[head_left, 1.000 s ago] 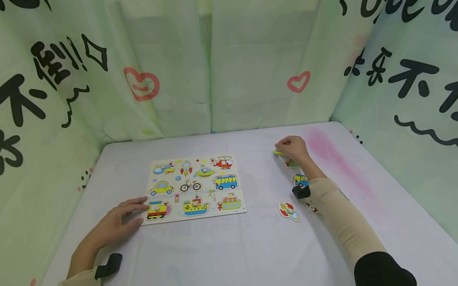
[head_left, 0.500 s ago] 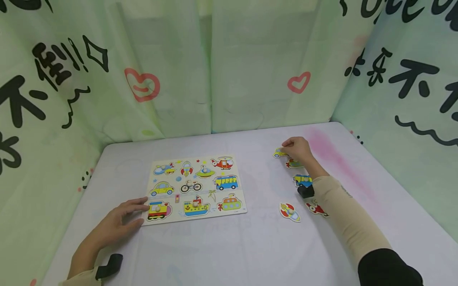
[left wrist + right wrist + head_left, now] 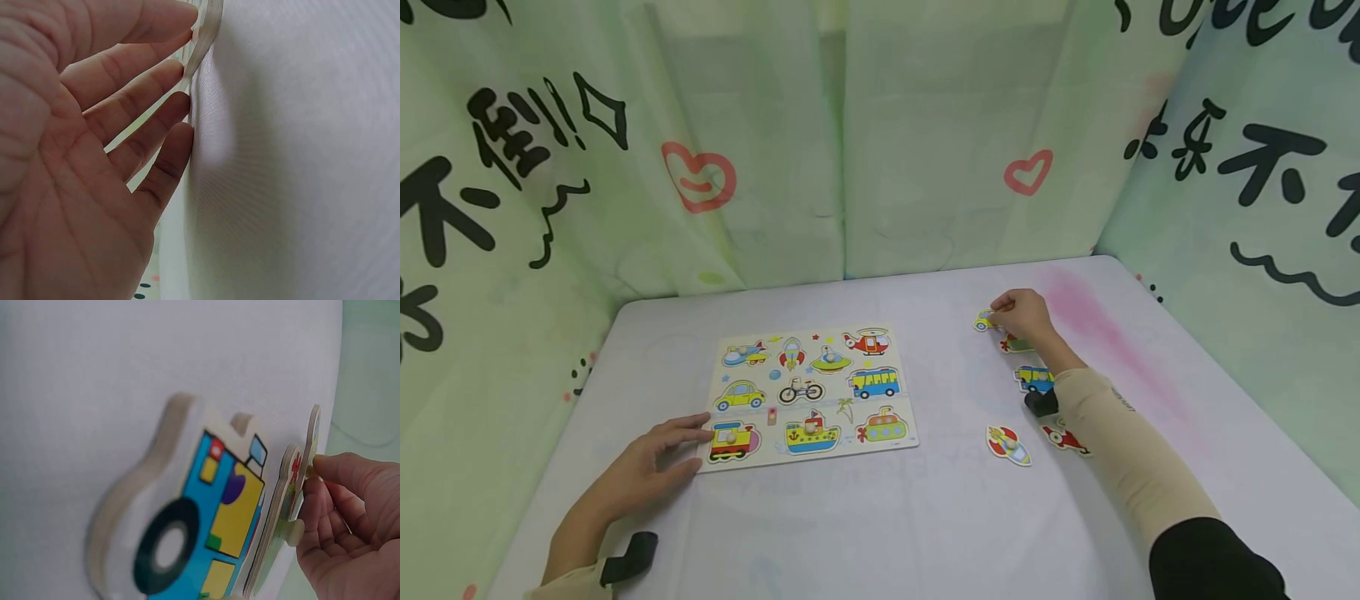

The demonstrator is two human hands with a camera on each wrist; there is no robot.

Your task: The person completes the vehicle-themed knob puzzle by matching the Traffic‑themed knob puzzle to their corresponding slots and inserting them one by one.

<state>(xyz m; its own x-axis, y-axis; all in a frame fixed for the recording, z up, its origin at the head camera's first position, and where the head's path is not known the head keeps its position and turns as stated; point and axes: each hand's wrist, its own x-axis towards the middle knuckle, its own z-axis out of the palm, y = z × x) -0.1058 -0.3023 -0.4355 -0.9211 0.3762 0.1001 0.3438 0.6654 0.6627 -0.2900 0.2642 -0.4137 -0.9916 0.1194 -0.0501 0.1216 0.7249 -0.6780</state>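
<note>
My left hand (image 3: 643, 465) rests at the near left corner of a wooden vehicle puzzle board (image 3: 842, 417). In the left wrist view its fingers (image 3: 134, 103) lie loosely extended, touching the board's edge. My right hand (image 3: 1026, 317), at the far right of the table, pinches the small knob of a yellow car puzzle piece (image 3: 982, 320) between thumb and finger. The right wrist view has that car piece (image 3: 311, 440) edge-on. Just nearer me lie a green submarine piece (image 3: 1015, 342), partly covered by the hand, and a blue bus piece (image 3: 1033, 379).
A rocket piece (image 3: 1008, 446) lies at the near end of the loose pieces. Beside it, a red helicopter piece (image 3: 1063, 437) is partly hidden by my right sleeve (image 3: 1127, 450). A green printed curtain (image 3: 917, 200) borders the table (image 3: 820, 533) behind and at both sides.
My right hand has shifted slightly right and towards me, uncovering more of the helicopter piece. The car piece stays in nearly the same place. My left hand keeps its place on the board.
</note>
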